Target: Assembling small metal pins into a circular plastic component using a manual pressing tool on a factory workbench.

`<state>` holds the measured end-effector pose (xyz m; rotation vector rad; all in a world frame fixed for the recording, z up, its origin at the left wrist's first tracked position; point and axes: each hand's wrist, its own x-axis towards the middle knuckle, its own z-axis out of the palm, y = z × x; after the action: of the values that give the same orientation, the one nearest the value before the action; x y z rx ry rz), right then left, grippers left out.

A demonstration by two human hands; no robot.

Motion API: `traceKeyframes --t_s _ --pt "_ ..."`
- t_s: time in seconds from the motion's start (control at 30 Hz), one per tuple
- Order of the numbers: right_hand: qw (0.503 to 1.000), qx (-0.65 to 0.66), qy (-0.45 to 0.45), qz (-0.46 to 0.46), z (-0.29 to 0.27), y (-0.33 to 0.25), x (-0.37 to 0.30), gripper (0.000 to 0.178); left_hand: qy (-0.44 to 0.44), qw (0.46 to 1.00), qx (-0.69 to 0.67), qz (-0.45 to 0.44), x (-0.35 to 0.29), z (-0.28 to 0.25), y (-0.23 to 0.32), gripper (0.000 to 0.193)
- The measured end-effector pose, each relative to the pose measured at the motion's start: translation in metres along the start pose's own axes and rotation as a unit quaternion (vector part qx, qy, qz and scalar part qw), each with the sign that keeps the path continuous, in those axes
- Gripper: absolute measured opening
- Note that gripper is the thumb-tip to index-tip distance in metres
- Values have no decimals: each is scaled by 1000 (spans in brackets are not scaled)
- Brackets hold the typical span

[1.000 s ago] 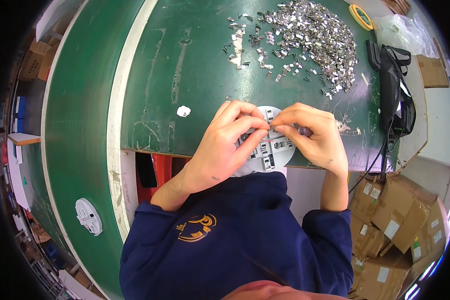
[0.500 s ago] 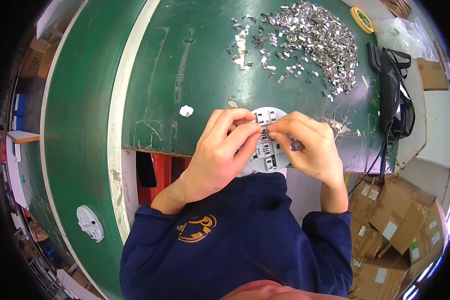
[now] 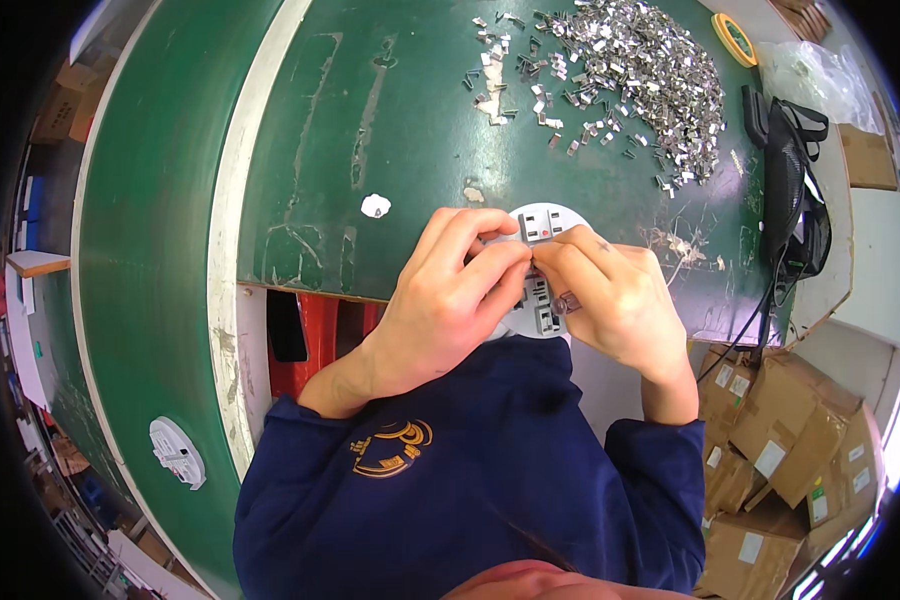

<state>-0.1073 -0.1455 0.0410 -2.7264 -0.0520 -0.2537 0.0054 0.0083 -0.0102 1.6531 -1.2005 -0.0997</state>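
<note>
A round, light grey socket panel (image 3: 568, 215) with slotted outlets and a red dot lies at the table's near edge, partly covered by both hands. My left hand (image 3: 455, 280) is closed, thumb and forefinger pinched together over the middle of the panel; what sits between the tips is too small to make out. Opposite it, my right hand (image 3: 620, 295) is also closed, its fingertips meeting the left ones. Tucked in the right palm is a screwdriver-like tool, its clear rounded handle (image 3: 567, 303) poking out; its shaft is hidden.
Small metal clips (image 3: 650, 85) form a large heap on the green table (image 3: 420, 130). A black bag (image 3: 795, 190) and a yellow tape roll (image 3: 734, 40) lie on the right. Another round panel (image 3: 177, 452) rests on the green belt at left. Cardboard boxes (image 3: 785, 420) are stacked lower right.
My fingertips have drawn closer together over the panel, and the right hand has turned slightly inward. A red wire seen between the hands before is now covered. The whole view has shifted slightly.
</note>
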Motion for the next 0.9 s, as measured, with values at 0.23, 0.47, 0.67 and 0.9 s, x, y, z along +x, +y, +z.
traceKeyframes --t_s 0.23,0.47,0.67,0.9 --pt "999 34 13 17 2 1 2 8 -13 1000 -15 -18 -7 -2 -5 23" --pt "956 226 105 154 -21 1 9 26 -61 998 -30 -18 -7 -9 3 78" --pt "798 568 204 -17 -5 2 22 51 -120 992 22 -8 -9 1 2 104" --pt "746 639 188 -22 6 2 28 56 -125 992 34 -3 -10 2 1 105"
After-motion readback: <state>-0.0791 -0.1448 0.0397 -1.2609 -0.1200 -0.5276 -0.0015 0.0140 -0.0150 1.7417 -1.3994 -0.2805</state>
